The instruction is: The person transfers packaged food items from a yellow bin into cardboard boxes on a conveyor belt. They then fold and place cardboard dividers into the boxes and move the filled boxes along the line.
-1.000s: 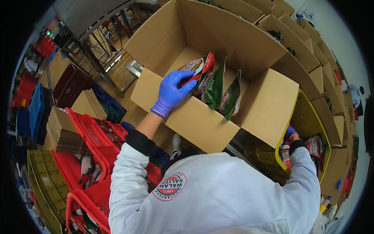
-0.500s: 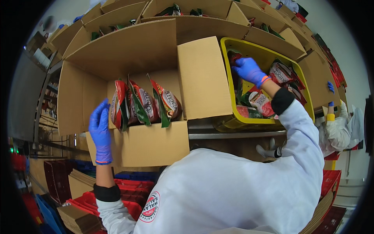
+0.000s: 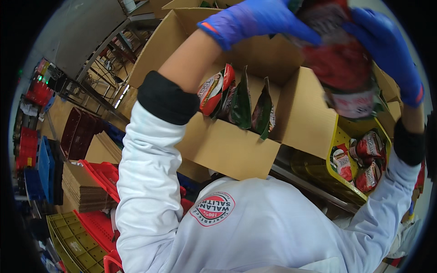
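A red and green plastic food pouch (image 3: 339,63) is lifted close to the camera, slightly blurred. My left hand (image 3: 261,22), in a blue glove, grips its left edge. On the other side, my right hand (image 3: 387,50), gloved the same way, has its fingers against the pouch's right edge. Below my left forearm, an open cardboard box (image 3: 232,152) contains several similar pouches (image 3: 239,102) standing upright in a row. At the right, more pouches (image 3: 368,145) lie loosely in a yellow crate (image 3: 314,168).
Other open cardboard boxes (image 3: 184,4) stand beyond the near one. Flattened cardboard (image 3: 84,191) is stacked at the left, near red crates (image 3: 98,227) and a yellow-green crate (image 3: 75,241). A metal table (image 3: 86,34) stands at the far left.
My right hand has come up out of the yellow crate with a pouch. My left hand has left the box's left side and joined it on the pouch. The view has swung to the right.
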A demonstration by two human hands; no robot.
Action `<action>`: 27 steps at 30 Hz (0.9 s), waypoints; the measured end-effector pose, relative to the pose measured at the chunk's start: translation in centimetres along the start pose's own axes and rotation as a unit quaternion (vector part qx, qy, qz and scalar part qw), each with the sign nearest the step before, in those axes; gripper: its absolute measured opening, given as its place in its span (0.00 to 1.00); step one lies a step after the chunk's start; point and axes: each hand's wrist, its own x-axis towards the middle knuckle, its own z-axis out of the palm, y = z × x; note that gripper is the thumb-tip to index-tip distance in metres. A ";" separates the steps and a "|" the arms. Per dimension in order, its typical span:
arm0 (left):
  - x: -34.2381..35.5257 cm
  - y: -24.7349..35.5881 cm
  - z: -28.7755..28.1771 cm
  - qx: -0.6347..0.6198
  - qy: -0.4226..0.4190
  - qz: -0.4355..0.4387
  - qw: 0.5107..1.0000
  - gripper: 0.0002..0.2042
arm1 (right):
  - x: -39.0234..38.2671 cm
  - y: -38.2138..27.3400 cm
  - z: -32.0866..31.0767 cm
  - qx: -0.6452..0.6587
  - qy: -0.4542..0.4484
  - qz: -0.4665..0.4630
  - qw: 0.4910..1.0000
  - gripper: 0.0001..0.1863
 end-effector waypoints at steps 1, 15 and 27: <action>-0.6 0.0 -1.0 -0.008 -0.012 -0.039 0.999 0.37 | 0.7 -1.0 -0.4 0.003 -0.027 0.024 0.999 0.09; -19.1 -3.0 -8.0 0.704 0.161 -0.335 0.605 0.12 | 15.1 -6.0 22.3 0.164 -0.089 0.066 0.980 0.18; -22.5 -10.7 -9.2 0.624 -0.004 -0.511 0.592 0.15 | 10.1 -10.3 29.6 0.516 -0.218 0.316 0.766 0.45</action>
